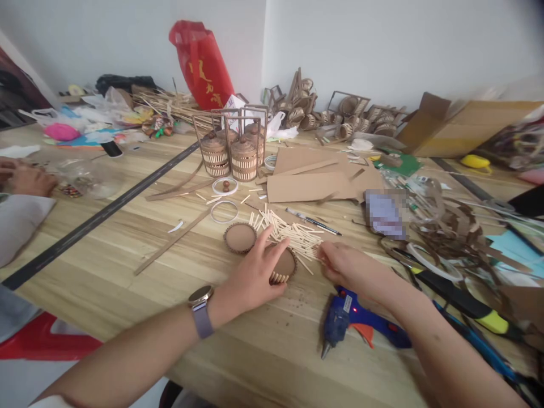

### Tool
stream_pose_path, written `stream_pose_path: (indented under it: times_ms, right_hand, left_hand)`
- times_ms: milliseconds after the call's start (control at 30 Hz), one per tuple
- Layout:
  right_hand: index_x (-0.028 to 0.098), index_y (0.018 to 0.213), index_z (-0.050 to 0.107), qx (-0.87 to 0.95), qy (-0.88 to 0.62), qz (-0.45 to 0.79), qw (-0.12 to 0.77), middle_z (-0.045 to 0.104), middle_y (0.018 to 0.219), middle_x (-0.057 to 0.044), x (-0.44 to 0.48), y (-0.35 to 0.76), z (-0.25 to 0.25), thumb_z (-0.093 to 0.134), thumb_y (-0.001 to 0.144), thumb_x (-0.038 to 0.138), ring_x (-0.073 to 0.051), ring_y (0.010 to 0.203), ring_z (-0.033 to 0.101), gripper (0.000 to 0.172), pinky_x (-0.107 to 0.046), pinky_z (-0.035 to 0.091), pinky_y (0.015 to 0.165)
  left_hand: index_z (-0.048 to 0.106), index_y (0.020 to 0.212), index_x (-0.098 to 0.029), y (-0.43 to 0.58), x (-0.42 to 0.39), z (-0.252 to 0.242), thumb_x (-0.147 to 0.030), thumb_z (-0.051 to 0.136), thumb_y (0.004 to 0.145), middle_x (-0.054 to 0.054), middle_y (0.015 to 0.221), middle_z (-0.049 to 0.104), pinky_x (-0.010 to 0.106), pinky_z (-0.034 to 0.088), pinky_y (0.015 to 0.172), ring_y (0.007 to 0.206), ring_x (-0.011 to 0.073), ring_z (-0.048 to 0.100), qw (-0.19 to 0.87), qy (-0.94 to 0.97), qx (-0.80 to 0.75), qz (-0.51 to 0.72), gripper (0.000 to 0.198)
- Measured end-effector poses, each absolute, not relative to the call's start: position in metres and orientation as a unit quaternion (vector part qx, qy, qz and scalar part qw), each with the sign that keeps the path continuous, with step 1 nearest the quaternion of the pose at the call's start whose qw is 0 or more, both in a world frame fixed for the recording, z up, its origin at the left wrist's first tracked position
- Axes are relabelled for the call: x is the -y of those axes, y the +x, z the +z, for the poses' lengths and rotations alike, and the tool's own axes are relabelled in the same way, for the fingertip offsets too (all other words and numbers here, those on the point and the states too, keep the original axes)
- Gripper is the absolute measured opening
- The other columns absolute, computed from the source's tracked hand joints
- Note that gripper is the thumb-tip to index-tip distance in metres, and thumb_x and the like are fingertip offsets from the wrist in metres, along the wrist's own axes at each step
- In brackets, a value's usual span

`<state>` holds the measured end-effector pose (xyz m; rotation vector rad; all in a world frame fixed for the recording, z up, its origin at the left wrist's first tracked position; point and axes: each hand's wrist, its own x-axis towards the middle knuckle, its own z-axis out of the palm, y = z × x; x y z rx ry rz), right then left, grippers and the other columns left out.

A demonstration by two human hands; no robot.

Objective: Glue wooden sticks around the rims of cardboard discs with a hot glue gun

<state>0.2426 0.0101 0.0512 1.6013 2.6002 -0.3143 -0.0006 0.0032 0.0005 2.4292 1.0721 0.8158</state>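
Person's got both forearms bare, just a round silver-cased watch [200, 296] on a lavender-grey strap behind the left hand [255, 277], plus a sliver of white sleeve [46, 401] by that elbow.

**Cardboard disc** [287, 265]: round, brown, lying flat on the wooden tabletop [140, 317]. A row of short pale sticks stands side by side along its near rim. Its left part is covered by the left hand [255, 273], whose spread fingers rest on it.

**Stick pile** [293, 231]: many short, thin, pale wooden sticks, loose and crossing one another, lying flat just behind and to the right of the disc. The fingertips of the right hand [348, 269] meet its right edge.
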Motion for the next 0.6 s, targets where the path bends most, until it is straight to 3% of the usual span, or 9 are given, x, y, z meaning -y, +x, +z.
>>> stream_pose_path:
  times_ms: [100,200,333,600]
  right_hand:
    - [0.017,0.099,0.059,-0.853,0.496,-0.159,-0.035,0.065,0.091,-0.009,-0.004,0.239,0.067,0.044,0.085,0.011,-0.02,0.083,0.06,0.021,-0.028,0.044,0.073]
    - [0.02,0.088,0.06,-0.844,0.47,-0.239,-0.1,0.063,0.082,-0.004,0.003,0.232,0.078,0.044,0.089,0.018,-0.017,0.072,0.057,0.016,-0.026,0.043,0.065]
    - [0.02,0.088,0.06,-0.819,0.457,-0.319,-0.137,0.064,0.078,-0.001,0.007,0.216,0.072,0.048,0.089,0.024,-0.015,0.068,0.057,0.012,-0.025,0.044,0.063]
    - [0.019,0.087,0.062,-0.834,0.465,-0.27,-0.122,0.068,0.078,-0.002,0.013,0.198,0.058,0.05,0.087,0.015,-0.015,0.068,0.059,0.012,-0.025,0.043,0.064]
  left_hand:
    - [0.025,0.145,-0.026,0.0,-0.003,0.0,-0.014,0.072,0.071,0.014,0.155,0.009,0.046,0.042,0.107,0.131,0.0322,0.043,0.186,0.861,-0.38,0.284,0.088]
    - [0.025,0.145,-0.026,0.0,-0.004,0.0,-0.015,0.072,0.072,0.014,0.156,0.007,0.046,0.043,0.106,0.131,0.0321,0.043,0.187,0.859,-0.383,0.282,0.087]
    - [0.023,0.145,-0.025,-0.001,-0.005,-0.001,-0.015,0.072,0.071,0.016,0.156,0.007,0.047,0.041,0.107,0.132,0.0327,0.041,0.179,0.863,-0.378,0.283,0.09]
    - [0.02,0.147,-0.027,-0.001,-0.006,0.001,-0.015,0.072,0.071,0.017,0.155,0.011,0.048,0.042,0.106,0.131,0.0332,0.042,0.182,0.865,-0.371,0.284,0.093]
